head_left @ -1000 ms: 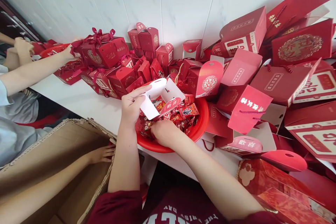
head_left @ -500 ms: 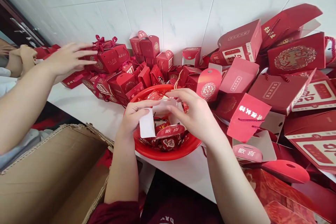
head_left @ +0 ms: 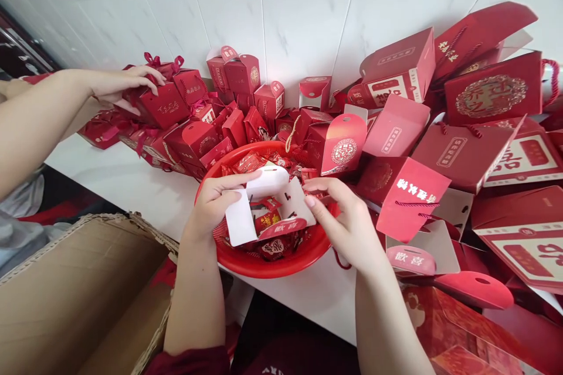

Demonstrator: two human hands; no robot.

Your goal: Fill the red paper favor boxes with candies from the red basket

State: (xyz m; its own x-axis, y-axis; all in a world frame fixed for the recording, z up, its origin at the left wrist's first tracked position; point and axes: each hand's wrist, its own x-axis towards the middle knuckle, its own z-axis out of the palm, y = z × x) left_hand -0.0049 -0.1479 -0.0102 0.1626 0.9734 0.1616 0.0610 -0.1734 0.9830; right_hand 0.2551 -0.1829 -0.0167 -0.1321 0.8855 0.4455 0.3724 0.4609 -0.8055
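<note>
A small red gift box with white inner flaps (head_left: 241, 220) stands open over a red plastic basket (head_left: 272, 271), with wrapped sweets showing inside it. My left hand (head_left: 215, 202) pinches the box at its left side, thumb on the white flap. At the box's right edge is my right hand (head_left: 341, 214), thumb and fingers closed on the right-hand flap. More red-wrapped sweets (head_left: 248, 163) lie in the basket around the box.
Another person's hand (head_left: 127, 85) rests on a ribboned red box (head_left: 165, 106) at the left. Red boxes crowd the wall and the right side, among them a large one (head_left: 492, 91). An open cardboard carton (head_left: 88, 281) stands at the lower left.
The top flaps have spread wider, showing the sweets inside. My right hand has moved off the back flap to the right edge. The other person's hand has come down onto the ribboned box.
</note>
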